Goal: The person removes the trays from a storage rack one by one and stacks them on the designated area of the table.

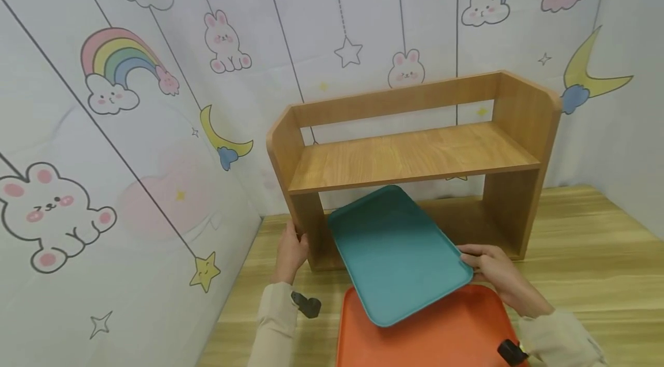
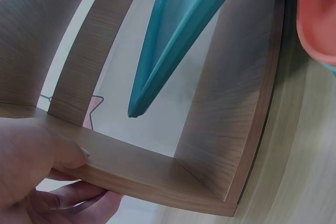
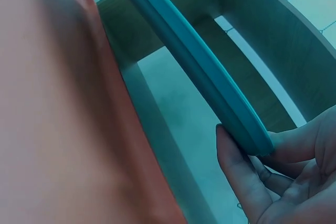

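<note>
A teal tray [image 1: 399, 257] slants down toward the viewer, its far end inside the lower opening of a wooden two-level shelf [image 1: 415, 156]. My right hand [image 1: 495, 272] pinches the tray's near right corner, thumb on one face and fingers on the other in the right wrist view. At the shelf's left side panel, my left hand [image 1: 291, 252] grips the front edge, thumb inside and fingers outside in the left wrist view. An orange tray [image 1: 436, 332] lies on the table in front of the shelf, partly overlapped by the teal tray's near end.
The shelf stands on a wood-grain table [image 1: 607, 257] close to a wall covering [image 1: 171, 171] printed with rabbits, rainbows and stars. Its upper board [image 1: 415, 154] runs above the teal tray's far end. Black wrist cameras sit on both sleeves.
</note>
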A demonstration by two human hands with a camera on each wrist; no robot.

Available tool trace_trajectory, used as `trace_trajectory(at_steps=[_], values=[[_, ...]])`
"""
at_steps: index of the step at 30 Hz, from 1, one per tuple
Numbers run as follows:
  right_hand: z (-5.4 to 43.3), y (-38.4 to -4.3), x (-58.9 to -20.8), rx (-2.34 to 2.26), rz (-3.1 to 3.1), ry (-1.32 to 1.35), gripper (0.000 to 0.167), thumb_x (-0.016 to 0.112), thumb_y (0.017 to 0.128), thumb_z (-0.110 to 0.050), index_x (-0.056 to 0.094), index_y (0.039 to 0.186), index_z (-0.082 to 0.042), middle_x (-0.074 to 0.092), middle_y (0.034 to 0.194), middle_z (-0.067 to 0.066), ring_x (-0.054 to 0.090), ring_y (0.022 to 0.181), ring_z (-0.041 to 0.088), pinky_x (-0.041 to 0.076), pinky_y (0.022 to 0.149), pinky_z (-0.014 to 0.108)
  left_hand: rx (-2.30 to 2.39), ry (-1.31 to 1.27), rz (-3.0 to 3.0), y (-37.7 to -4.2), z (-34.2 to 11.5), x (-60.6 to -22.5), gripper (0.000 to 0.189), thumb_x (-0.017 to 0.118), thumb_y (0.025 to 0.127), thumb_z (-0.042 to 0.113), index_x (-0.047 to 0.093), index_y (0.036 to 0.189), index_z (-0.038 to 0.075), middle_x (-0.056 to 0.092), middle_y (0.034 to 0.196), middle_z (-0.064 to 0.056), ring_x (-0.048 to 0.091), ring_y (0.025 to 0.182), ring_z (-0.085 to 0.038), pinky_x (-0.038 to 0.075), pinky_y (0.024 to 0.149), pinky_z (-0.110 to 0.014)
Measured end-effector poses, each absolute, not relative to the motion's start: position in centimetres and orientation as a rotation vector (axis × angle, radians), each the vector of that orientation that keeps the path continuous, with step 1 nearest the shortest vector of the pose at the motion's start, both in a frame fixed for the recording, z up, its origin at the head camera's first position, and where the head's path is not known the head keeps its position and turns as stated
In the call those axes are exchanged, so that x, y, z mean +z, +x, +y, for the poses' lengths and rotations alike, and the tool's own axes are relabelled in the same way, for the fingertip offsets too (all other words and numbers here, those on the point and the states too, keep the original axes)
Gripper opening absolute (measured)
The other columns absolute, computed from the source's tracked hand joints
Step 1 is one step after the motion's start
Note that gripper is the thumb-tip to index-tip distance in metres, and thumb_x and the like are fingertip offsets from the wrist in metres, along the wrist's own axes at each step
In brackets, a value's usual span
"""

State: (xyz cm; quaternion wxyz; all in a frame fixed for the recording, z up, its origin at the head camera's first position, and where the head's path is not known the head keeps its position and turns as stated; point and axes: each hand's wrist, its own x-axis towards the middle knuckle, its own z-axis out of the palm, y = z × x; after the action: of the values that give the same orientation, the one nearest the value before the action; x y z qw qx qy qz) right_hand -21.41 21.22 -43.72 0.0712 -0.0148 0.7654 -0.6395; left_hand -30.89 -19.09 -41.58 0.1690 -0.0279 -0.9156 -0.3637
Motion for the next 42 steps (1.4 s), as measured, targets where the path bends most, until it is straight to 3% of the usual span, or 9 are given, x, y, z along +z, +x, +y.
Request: trace_trajectory(at_steps=[11, 17, 26, 35, 42], values=[[22.0, -21.3, -44.3, -1.883, 2.371, 0.016, 0.044, 0.042, 0.1, -0.013, 0.041, 0.136, 0.014, 0.061, 0.119, 0.021, 0.066, 0.084, 0.014, 0.056, 0.074, 0.032, -0.992, -0.107, -2.574, -31.1, -19.3, -41.7, 0.03, 0.054, 0.089, 0.004, 0.048, 0.116, -0.007, 0.059, 0.105, -0.028, 0.059, 0.098, -0.04, 0.049, 0.085, -0.05], [22.5, -21.3, -44.6, -1.891, 2.369, 0.059, 0.044, 0.044, 0.1, -0.016, 0.044, 0.134, 0.013, 0.064, 0.114, 0.011, 0.065, 0.082, 0.009, 0.055, 0.073, 0.029, -0.996, -0.101, -2.581, -31.2, -19.5, -41.8, 0.031, 0.053, 0.09, 0.004, 0.048, 0.118, -0.007, 0.059, 0.105, -0.028, 0.059, 0.098, -0.04, 0.049, 0.085, -0.05], [23.4, -21.2, -45.0, -1.815, 2.391, 0.044, 0.044, 0.044, 0.101, -0.02, 0.047, 0.135, 0.008, 0.055, 0.131, 0.023, 0.062, 0.091, 0.006, 0.054, 0.077, 0.03, -1.014, -0.12, -2.616, -31.0, -19.6, -41.4, 0.037, 0.052, 0.091, 0.005, 0.044, 0.126, -0.009, 0.058, 0.114, -0.031, 0.058, 0.106, -0.043, 0.048, 0.09, -0.051], [24.2, -21.2, -44.8, -1.761, 2.389, 0.019, 0.046, 0.046, 0.1, -0.025, 0.049, 0.134, 0.006, 0.057, 0.13, 0.02, 0.06, 0.099, 0.008, 0.053, 0.081, 0.031, -0.995, -0.107, -2.696, -31.1, -19.7, -40.7, 0.039, 0.052, 0.092, 0.006, 0.044, 0.127, -0.009, 0.059, 0.115, -0.029, 0.06, 0.105, -0.041, 0.05, 0.087, -0.049], [25.0, -20.9, -45.0, -1.752, 2.353, -0.037, 0.049, 0.049, 0.099, -0.028, 0.05, 0.133, 0.007, 0.059, 0.13, 0.017, 0.058, 0.101, 0.006, 0.051, 0.083, 0.03, -1.037, -0.063, -2.789, -31.4, -19.6, -40.0, 0.048, 0.051, 0.094, 0.011, 0.038, 0.137, -0.005, 0.055, 0.128, -0.028, 0.057, 0.115, -0.04, 0.048, 0.094, -0.049]])
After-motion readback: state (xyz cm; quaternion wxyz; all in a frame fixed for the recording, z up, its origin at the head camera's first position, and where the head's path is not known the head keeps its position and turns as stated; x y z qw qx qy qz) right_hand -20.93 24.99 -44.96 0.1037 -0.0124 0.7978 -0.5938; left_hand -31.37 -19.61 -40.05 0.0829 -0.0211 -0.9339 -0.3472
